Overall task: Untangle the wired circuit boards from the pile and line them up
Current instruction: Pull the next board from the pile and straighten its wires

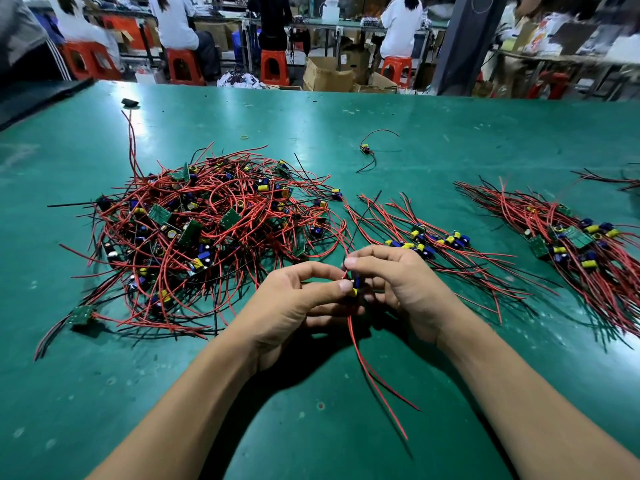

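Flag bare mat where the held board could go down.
Bare mat beyond the pile, around the lone board; also the near edge outside each forearm. Narrow strip between the middle bundle and right bundle. Crowded: gap between pile and middle bundle, where left hand and right hand pinch the held board.

Workshop interior: a green-matted worktop [450,126], glossy with pale reflections of light, fills the foreground. Past its far edge stand orange plastic stools [274,66] and open cardboard boxes [325,76]. Beyond them, people [398,26] sit with backs turned at long, cluttered benches [304,23], and a dark pillar [467,43] rises at the right.
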Tool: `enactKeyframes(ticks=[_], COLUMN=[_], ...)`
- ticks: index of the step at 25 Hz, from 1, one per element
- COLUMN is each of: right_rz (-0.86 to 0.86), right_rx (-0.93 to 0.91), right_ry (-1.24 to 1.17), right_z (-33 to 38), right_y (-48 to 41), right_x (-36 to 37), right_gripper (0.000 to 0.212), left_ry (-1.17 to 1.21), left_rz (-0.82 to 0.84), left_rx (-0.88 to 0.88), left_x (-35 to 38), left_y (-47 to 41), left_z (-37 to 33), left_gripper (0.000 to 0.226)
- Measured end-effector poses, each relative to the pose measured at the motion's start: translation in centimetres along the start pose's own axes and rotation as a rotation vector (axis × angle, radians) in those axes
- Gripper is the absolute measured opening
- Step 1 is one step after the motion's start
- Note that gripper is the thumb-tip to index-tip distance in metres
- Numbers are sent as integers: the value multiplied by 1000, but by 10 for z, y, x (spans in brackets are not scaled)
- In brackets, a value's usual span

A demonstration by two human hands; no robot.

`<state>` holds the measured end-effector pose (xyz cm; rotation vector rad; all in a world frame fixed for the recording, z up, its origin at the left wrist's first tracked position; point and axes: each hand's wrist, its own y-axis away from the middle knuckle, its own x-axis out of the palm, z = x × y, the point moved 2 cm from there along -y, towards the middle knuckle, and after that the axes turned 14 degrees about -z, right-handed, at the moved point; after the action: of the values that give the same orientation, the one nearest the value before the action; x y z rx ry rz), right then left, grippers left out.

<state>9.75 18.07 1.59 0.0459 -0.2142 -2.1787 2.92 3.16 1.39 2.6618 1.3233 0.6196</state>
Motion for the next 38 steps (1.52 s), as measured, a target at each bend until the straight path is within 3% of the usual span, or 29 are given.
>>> enactKeyframes(ticks=[8,12,15,22,29,33,38], right_rz=[97,105,125,283,144,-49,-271], right_rx=[99,75,30,147,57,13,-46], right_ry=[-188,-171,-139,-211,-311,-266,-253], right_z=[-2,-4,-5,-3,-8,-11,-12], right_y=[1,3,5,5,-1,-5,-11], right_x=[3,4,7,6,9,10,9], right_gripper=[9,15,13,26,10,23,21], left_ry=[-15,-31,-30,6,-90,-209,-263], left_rz=[12,36,19,-9,-46,-50,-100], left_rx=[-12,-7,5,-12,148,205,206], left_x=[-2,-1,-2,-1,-1,5,5], left_y=[0,1,1,0,-2,-3,-3], left_z=[-3,-1,1,0,-2,2,-1], left_gripper=[15,12,24,22,11,19,23])
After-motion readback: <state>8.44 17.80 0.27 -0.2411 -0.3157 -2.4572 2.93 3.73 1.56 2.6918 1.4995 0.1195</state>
